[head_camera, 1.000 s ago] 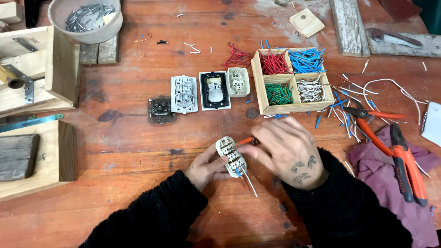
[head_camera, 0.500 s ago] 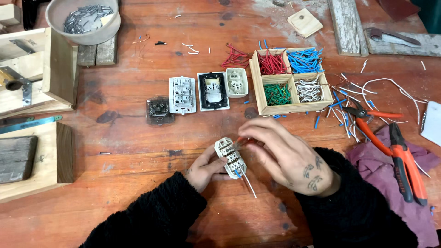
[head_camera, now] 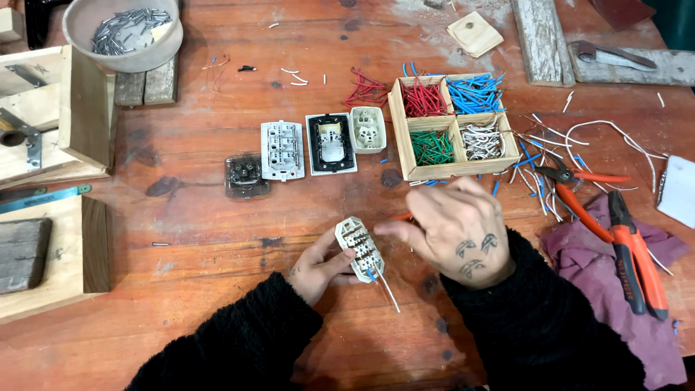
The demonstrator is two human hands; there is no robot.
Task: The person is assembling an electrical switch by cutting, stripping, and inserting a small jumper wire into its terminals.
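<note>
Your left hand (head_camera: pixel 316 269) is closed on a small white socket part (head_camera: pixel 358 248), with the thumb and fingers pinching its lower edge; the part is just above the table (head_camera: pixel 217 304), back side up. A blue wire (head_camera: pixel 371 274) and a white wire (head_camera: pixel 388 291) come out of its lower end. Your right hand (head_camera: pixel 452 230) is touching the right side of the socket part, and its fingers are together around an orange tool (head_camera: pixel 400 216), of which only a short piece shows. Above the socket part, four other switch and socket pieces (head_camera: pixel 318 143) lie in a row. To the right of this row stands a wooden box (head_camera: pixel 453 169) with red, blue, green and white wire pieces in separate compartments. Further right of the socket part, orange pliers (head_camera: pixel 631 250) lie on a purple cloth (head_camera: pixel 637 318).
</note>
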